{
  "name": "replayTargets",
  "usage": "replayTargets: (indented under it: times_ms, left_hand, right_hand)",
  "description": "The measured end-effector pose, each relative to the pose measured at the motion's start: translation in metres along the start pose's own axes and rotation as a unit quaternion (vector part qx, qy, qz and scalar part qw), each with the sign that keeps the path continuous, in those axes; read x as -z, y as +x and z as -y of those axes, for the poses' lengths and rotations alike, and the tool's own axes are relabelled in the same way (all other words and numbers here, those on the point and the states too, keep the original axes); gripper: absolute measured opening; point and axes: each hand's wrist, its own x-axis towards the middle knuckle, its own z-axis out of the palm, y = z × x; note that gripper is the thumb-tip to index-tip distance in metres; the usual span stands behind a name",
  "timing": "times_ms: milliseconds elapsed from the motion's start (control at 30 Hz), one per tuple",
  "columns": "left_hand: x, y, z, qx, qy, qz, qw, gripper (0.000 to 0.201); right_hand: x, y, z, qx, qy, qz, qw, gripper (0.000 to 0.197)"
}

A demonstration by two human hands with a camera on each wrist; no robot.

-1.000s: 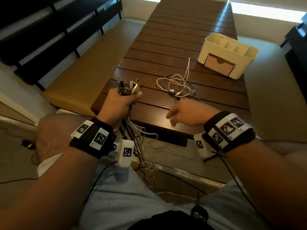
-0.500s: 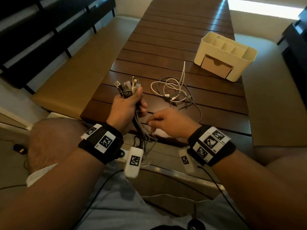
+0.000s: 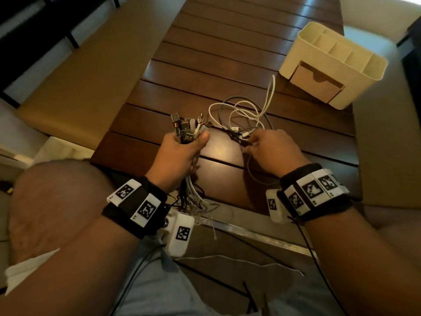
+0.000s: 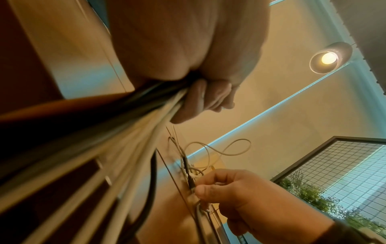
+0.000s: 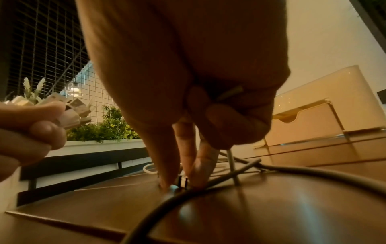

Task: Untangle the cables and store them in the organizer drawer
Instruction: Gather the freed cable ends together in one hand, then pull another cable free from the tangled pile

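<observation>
The left hand, at centre frame of the head view, is closed in a fist around a bundle of grey, black and white cables; the plug ends stand up out of the fist and the cords hang down below the wrist, off the near edge of the dark brown slatted wooden table. The right hand, right of centre, rests low on the table and pinches a connector end of the loose tangle of white and grey cables between thumb and fingertips. That tangle lies on the table directly beyond and slightly left of the right hand, touching its fingers; its one straight white strand points toward the upper right, at the organizer. The right hand is clearly the nearer hand to the tangle, and the left hand is just beside it. The cream plastic desk organizer, with open top compartments, stands well apart in the upper right of the frame; its tan front drawer appears shut or only slightly out, so no cable is stored yet. A tan bench seat runs along the left side of the table, and the right wrist view shows green plants before a wire grid.
</observation>
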Motion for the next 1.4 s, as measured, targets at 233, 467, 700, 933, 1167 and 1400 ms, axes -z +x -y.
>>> replayTargets:
  times_ms: [233, 467, 700, 933, 1167, 1400]
  left_hand:
    - [-0.001, 0.000, -0.001, 0.006, -0.006, -0.004, 1.000, 0.033]
    - [0.001, -0.004, -0.004, -0.008, 0.013, 0.002, 1.000, 0.032]
    - [0.002, -0.008, -0.007, -0.008, 0.017, 0.004, 1.000, 0.029]
    - [0.000, -0.007, -0.008, 0.009, 0.001, -0.004, 1.000, 0.040]
    - [0.000, -0.009, -0.010, 0.008, 0.010, -0.005, 1.000, 0.028]
    - [0.000, -0.010, -0.010, -0.009, 0.020, -0.011, 1.000, 0.026]
  right_hand:
    - [0.018, 0.007, 0.008, 0.021, 0.016, 0.029, 0.999, 0.008]
    - [0.021, 0.025, 0.020, 0.030, -0.030, 0.037, 0.998, 0.034]
    - [0.016, 0.030, 0.009, 0.018, -0.010, -0.024, 1.000, 0.008]
    - [0.013, 0.013, 0.002, 0.062, 0.085, -0.057, 0.993, 0.016]
    - [-0.009, 0.010, 0.012, 0.082, -0.047, 0.020, 0.995, 0.017]
    - [0.038, -0.011, 0.019, 0.118, 0.165, -0.051, 0.978, 0.005]
